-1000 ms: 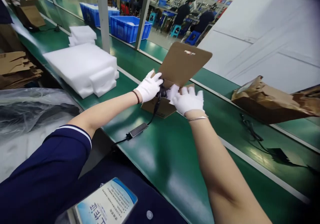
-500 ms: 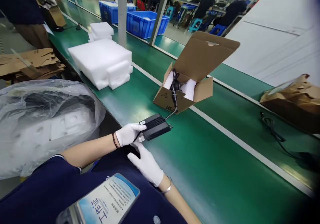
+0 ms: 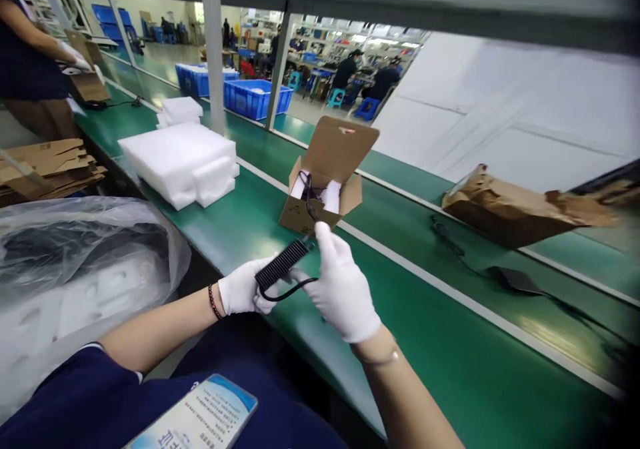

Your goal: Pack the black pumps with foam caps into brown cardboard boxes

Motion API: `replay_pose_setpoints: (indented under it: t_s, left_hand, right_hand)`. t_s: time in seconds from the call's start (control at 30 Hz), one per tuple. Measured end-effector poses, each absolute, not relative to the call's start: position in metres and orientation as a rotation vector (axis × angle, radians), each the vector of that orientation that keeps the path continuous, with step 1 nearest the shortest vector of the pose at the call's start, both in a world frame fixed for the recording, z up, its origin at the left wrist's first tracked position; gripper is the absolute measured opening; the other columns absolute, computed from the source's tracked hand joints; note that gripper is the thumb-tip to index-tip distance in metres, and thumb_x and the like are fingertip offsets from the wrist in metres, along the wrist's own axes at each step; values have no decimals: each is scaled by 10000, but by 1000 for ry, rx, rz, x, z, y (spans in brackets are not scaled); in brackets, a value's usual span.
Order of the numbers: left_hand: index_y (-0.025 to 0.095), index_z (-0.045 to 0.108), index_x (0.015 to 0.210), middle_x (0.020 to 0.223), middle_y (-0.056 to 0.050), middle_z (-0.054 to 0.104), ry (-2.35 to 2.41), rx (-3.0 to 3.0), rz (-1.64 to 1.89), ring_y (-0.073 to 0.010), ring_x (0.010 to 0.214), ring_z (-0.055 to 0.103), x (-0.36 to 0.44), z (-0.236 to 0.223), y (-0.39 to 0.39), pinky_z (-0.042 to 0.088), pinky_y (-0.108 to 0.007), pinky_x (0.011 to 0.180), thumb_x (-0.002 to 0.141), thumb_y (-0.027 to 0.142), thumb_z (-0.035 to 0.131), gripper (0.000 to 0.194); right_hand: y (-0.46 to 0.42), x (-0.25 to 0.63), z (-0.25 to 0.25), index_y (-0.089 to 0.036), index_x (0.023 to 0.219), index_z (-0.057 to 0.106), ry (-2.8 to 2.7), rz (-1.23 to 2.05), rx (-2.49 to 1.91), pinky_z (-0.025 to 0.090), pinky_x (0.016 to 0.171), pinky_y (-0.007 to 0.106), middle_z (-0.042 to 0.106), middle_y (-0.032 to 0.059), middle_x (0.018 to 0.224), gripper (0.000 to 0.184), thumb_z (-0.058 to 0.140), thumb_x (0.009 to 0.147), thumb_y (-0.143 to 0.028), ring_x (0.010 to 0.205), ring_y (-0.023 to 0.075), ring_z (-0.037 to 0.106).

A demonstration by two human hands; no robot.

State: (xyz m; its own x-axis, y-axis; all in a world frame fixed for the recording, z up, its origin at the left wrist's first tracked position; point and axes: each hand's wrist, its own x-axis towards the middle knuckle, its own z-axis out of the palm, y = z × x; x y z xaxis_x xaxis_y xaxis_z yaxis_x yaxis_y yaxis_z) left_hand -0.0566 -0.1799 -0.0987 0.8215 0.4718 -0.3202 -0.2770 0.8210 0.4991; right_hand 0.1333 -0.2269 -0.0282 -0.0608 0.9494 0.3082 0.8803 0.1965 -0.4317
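Lifted off the worktop since the earlier frame, the black power adapter (image 3: 281,264) lies pinched in the gloved left hand (image 3: 244,287), its underside hidden. The gloved right hand (image 3: 343,299) stands partly open beside a looped cable (image 3: 289,294); any grip cannot be confirmed. Beyond, an open cardboard box (image 3: 340,149) stands on the green worktop (image 3: 425,322).

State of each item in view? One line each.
left hand, gripping black power adapter
right hand, fingers raised, near cable
black power adapter, held above green conveyor belt
cardboard carton, open, lid up, on belt
cable, looped, running into cardboard carton
white foam inserts, inside cardboard carton
white foam stack, on belt
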Motion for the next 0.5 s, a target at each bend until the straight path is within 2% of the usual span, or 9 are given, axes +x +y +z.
replay_pose_setpoints:
  t_s: [0.03,0.07,0.13,0.2,0.27,0.33,0.4,0.43,0.5]
  left_hand:
    - [132,661,973,479,50,355,475,509,338,-79,359,227,-53,-97,-173,179,-196,361,947,451,455,380]
    - [123,658,1006,510,39,401,498,573,291,-74,365,241,-49,-94,-165,173,-196,358,946,499,457,431]
    - [119,654,1030,601,0,503,535,805,265,-74,392,303,-39,-82,-148,212,-200,369,951,554,409,505]
    - [123,666,1007,673,-41,579,545,1103,281,-97,438,402,-27,-63,-124,301,-224,410,949,559,377,527]
    - [139,679,1014,752,-75,642,559,1444,327,-155,568,548,-15,-39,-92,431,-264,518,933,561,400,513]
    - [168,668,1107,978,-113,694,573,1691,393,-241,878,640,1,-15,-52,516,-322,743,824,524,618,458]
    - [194,612,1252,1297,-148,610,637,2014,436,-335,1214,523,22,4,-13,456,-405,986,602,424,828,723]
    - [192,601,1280,1384,-164,553,684,2163,414,-382,1310,431,34,10,3,395,-455,1061,480,357,885,865]
    - [191,655,1214,1367,-165,575,758,2447,331,-435,1352,366,59,16,25,324,-527,1108,371,319,903,888]
  right_hand:
    - [-213,139,-23,-282,1386,545,-2000,120,-1619,531,898,500,344,131,1552,688,738,731,-361,1199,372,562]
    - [-201,145,-20,-292,1271,634,-2045,94,-1524,482,989,526,315,101,1575,586,771,705,-357,1287,381,490]
    - [-182,159,-15,-276,1024,717,-2092,172,-1331,373,1111,547,451,81,1494,383,812,674,-400,1369,375,406]
    - [-168,174,-13,-241,932,701,-1966,366,-1231,401,1097,531,638,99,1272,372,822,663,-468,1287,362,509]
    - [-156,189,-11,-207,973,671,-1648,474,-1182,504,985,484,706,99,1084,465,827,651,-505,1102,333,637]
    - [-145,201,-2,-190,1053,634,-1313,481,-1114,572,825,421,708,97,1036,542,791,683,-555,978,305,682]
    - [-132,212,17,-196,1117,595,-1132,502,-1038,574,632,348,700,91,1002,582,691,757,-642,860,275,704]
    - [-125,217,28,-201,1137,578,-1101,516,-1027,541,533,313,697,85,965,600,632,786,-684,775,259,706]
    - [-111,226,54,-201,1138,557,-1138,489,-1080,463,428,277,682,72,886,621,570,807,-726,634,231,679]
